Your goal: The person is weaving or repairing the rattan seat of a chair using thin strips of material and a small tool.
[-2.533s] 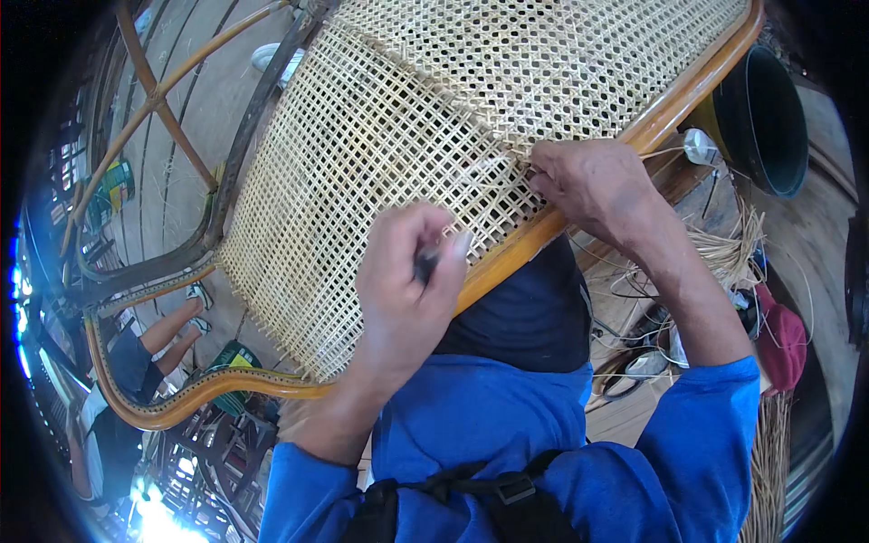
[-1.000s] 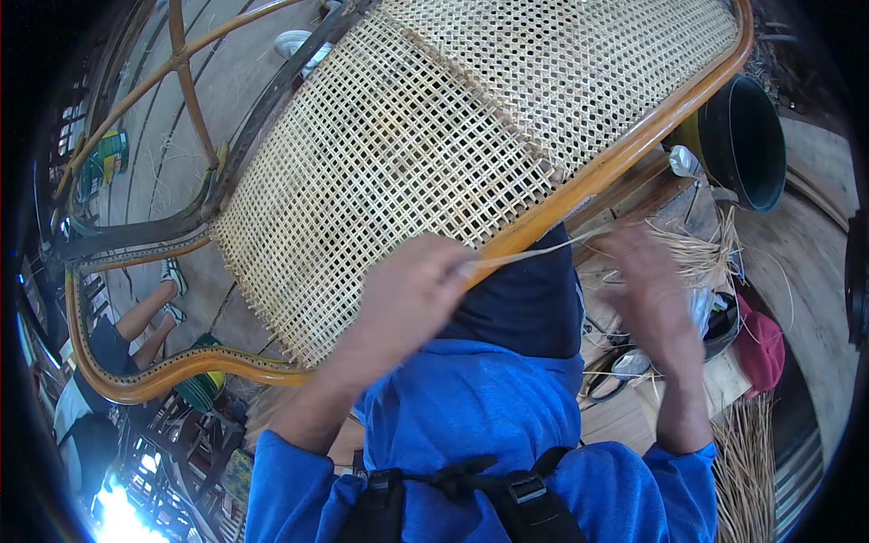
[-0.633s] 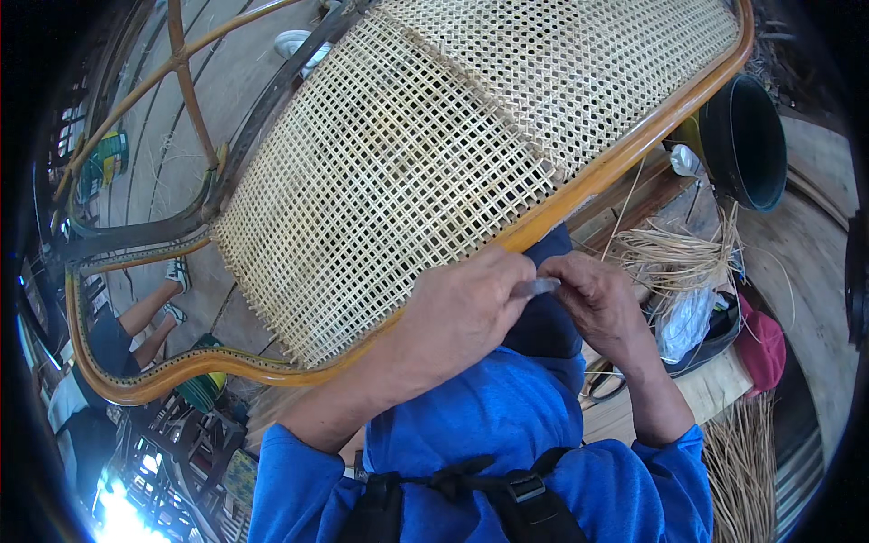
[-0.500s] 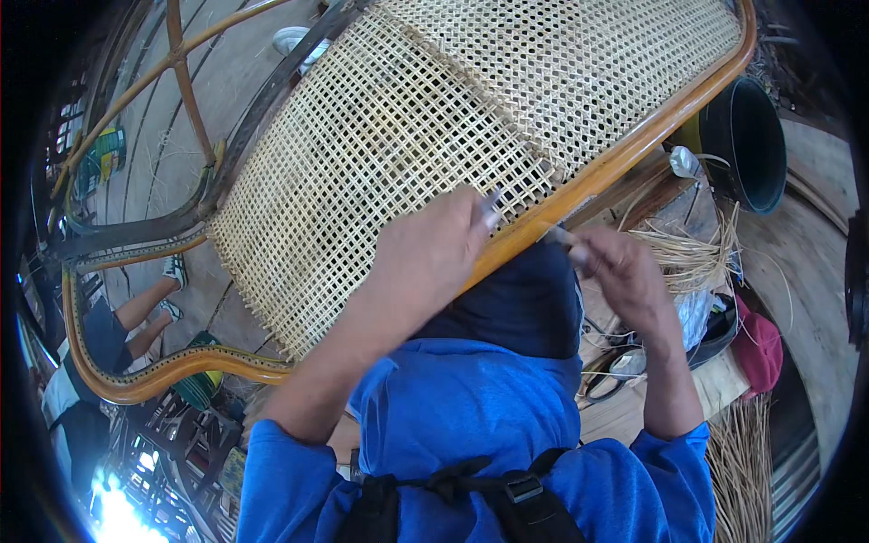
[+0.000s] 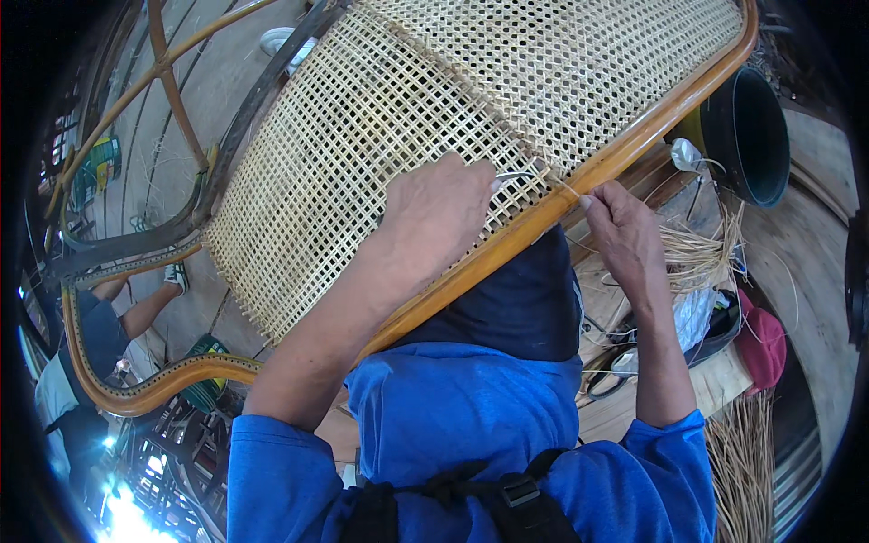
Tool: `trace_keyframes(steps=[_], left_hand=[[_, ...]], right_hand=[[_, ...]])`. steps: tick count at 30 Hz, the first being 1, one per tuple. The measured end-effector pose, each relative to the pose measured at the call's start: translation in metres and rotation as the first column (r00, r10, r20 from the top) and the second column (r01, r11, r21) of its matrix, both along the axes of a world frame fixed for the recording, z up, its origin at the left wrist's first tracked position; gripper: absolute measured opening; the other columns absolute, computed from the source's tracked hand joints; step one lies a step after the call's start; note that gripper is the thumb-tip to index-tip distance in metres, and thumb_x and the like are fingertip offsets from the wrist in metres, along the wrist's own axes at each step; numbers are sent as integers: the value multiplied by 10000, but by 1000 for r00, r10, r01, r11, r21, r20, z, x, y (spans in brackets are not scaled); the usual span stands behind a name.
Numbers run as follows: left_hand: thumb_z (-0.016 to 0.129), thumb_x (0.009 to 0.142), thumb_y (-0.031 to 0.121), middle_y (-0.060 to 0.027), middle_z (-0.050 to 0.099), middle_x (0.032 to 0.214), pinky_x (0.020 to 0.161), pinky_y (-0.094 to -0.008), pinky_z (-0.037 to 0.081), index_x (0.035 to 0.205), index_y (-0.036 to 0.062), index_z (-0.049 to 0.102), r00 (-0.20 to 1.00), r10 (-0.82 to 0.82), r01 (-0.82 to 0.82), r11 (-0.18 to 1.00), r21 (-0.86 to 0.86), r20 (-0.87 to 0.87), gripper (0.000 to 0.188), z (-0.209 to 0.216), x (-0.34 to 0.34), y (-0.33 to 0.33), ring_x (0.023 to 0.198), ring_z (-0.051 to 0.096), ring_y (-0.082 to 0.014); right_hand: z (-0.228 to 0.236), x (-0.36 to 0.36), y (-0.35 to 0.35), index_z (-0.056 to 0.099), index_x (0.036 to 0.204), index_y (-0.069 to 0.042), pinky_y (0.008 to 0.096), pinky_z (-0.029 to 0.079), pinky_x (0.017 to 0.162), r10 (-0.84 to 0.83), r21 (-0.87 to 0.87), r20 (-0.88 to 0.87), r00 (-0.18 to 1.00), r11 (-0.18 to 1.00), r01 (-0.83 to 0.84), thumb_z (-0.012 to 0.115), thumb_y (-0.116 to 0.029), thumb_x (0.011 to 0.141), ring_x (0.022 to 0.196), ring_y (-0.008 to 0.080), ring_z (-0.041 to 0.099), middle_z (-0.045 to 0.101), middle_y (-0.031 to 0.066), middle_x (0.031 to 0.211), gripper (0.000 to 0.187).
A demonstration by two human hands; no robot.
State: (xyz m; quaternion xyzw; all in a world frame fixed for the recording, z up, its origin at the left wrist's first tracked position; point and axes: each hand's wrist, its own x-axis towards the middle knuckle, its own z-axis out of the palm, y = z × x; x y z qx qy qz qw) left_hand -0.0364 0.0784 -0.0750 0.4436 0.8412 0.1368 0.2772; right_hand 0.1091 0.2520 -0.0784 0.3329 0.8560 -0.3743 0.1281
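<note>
A woven cane panel (image 5: 308,172) in open lattice spans a curved wooden chair frame (image 5: 471,258) lying across my lap. Over the weave near the frame's close rail, my left hand (image 5: 434,204) is closed on a thin, curved metal tool (image 5: 516,175); its handle is hidden in the fist. The tool's end lies at the cane close to the seam with the denser weave. My right hand (image 5: 625,231), just outside the rail, pinches a thin cane strand (image 5: 566,187) between thumb and fingers. That strand runs taut from the panel's edge across the rail.
To the right stand a dark bucket (image 5: 747,136), a loose bundle of cane strands (image 5: 692,253), scissors (image 5: 611,371) and a red cap (image 5: 760,344). Long canes (image 5: 742,452) lie lower right. Another person's leg (image 5: 149,312) shows at the left, beside a green can (image 5: 206,366).
My left hand has shifted slightly up and right, bringing the tool to the weave near the seam. My right hand has moved up a little, and its strand now stretches taut over the rail.
</note>
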Motion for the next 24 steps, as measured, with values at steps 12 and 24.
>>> trace_keyframes(steps=[12, 24], left_hand=[[618, 739, 79, -100, 688, 777, 627, -325, 543, 804, 69, 716, 871, -466, 417, 869, -268, -157, 118, 29, -23, 68, 736, 687, -225], [568, 773, 162, -151, 636, 661, 620, -407, 534, 712, 36, 677, 710, -687, 689, 723, -48, -154, 178, 6, -56, 75, 667, 658, -308]], right_hand=[[-3, -3, -16, 599, 861, 25, 408, 473, 651, -252, -118, -55, 966, 962, 245, 554, -226, 881, 700, 369, 619, 614, 221, 732, 256], [-5, -11, -23, 595, 827, 24, 407, 469, 610, -278, -105, 13, 961, 955, 278, 556, -221, 870, 643, 360, 619, 592, 227, 669, 252]])
